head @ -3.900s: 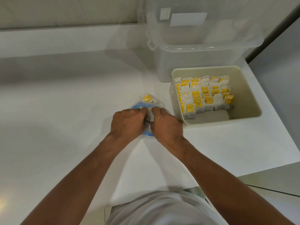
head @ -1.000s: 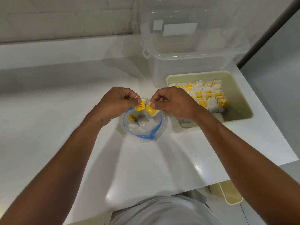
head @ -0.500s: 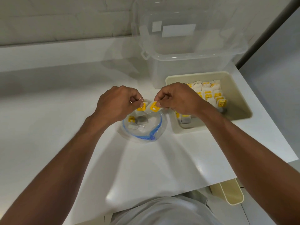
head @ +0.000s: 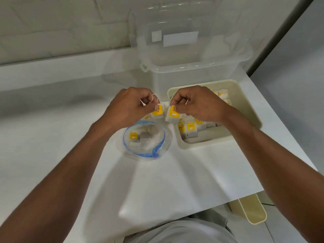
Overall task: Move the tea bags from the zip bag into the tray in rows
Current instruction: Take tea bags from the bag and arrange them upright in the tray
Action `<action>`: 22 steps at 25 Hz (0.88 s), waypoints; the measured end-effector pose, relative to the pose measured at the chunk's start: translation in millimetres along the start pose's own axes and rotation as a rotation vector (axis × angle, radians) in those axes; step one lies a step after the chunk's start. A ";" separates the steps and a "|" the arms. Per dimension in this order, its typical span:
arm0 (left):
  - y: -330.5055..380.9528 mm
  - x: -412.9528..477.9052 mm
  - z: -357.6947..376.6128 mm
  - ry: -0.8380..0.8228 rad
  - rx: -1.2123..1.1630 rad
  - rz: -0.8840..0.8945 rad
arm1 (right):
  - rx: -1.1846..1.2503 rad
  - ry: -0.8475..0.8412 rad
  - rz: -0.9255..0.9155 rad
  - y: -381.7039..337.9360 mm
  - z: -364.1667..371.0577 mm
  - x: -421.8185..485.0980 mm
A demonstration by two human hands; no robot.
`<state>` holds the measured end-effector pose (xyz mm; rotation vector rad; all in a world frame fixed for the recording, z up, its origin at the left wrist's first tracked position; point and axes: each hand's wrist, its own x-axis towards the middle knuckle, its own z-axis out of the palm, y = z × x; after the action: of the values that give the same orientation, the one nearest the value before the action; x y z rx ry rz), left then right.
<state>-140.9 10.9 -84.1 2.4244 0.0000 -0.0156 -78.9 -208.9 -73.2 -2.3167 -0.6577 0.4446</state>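
Note:
The clear zip bag with a blue zip rim lies open on the white counter, a few tea bags inside. Above its far edge my left hand pinches one tea bag with a yellow tag, its string looping up. My right hand pinches a second yellow-tagged tea bag close beside it. The cream tray to the right holds several tea bags in rows, partly hidden by my right hand.
A large clear plastic bin stands behind the tray against the wall. The counter's front edge runs near my body, and a cream container stands below it at the right. The counter ends just right of the tray.
Both hands left the zip bag, each lifting out a tea bag. They now hold the two bags higher and slightly further apart above the bag's far edge.

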 end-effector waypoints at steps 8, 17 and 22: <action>56.6 35.5 36.1 -0.057 0.010 0.017 | -0.036 -0.074 0.002 59.1 -64.4 -12.3; 87.9 62.6 95.4 -0.086 0.070 -0.038 | -0.125 -0.186 0.010 106.9 -102.4 -7.4; 85.0 64.4 116.4 -0.183 0.223 -0.095 | -0.313 -0.240 -0.023 123.6 -90.1 -3.2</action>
<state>-77.4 -129.9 -116.7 2.6354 0.0319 -0.2948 2.6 -336.7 -94.0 -2.5684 -0.9246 0.6560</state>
